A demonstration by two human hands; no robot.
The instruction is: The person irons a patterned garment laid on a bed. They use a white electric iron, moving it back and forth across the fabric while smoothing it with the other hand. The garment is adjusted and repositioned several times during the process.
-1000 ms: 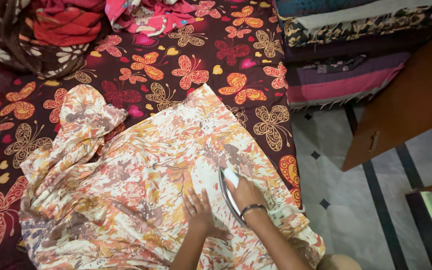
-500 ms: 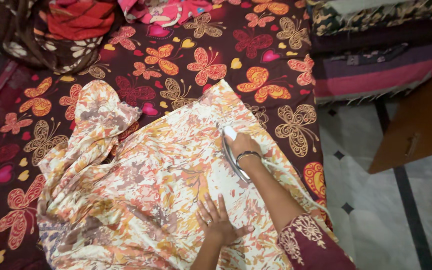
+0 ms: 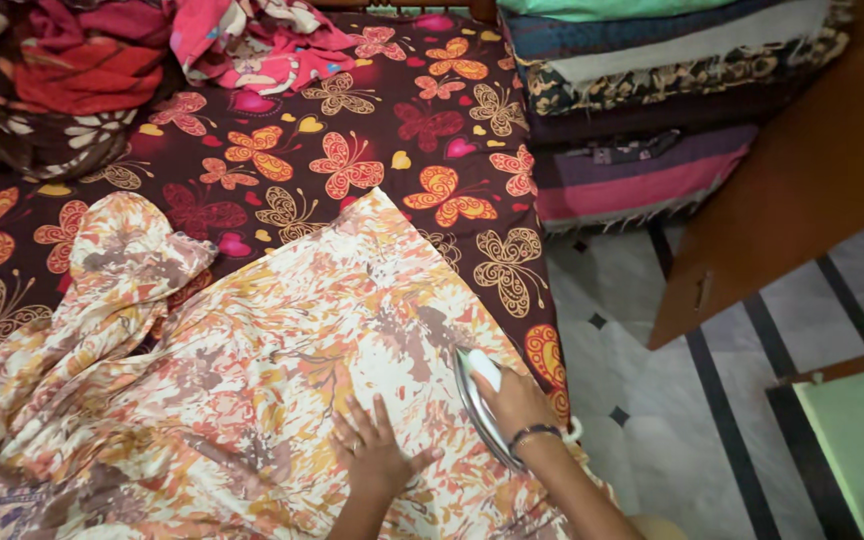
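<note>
our right hand [image 3: 517, 402] has a closed grip on the iron [image 3: 480, 398] handle, soleplate on the floral cloth [image 3: 282, 350] spread over the bed [image 3: 352, 150]. left hand [image 3: 377, 452] flat, fingers spread, pinning the fabric. cloth looks thin, limp, creases easily; iron looks rigid and heavy, hold by handle only.

Right hand [image 3: 518, 402] hides the iron's [image 3: 479, 398] handle; forearms cut off below

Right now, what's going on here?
A person is ironing. The right hand grips the iron, which sits on a floral cloth near its right edge. The left hand lies flat on the cloth beside the iron, fingers spread. The cloth is spread over a butterfly-print bedsheet, bunched up at its left end. Folded blankets are stacked at the upper right.
</note>
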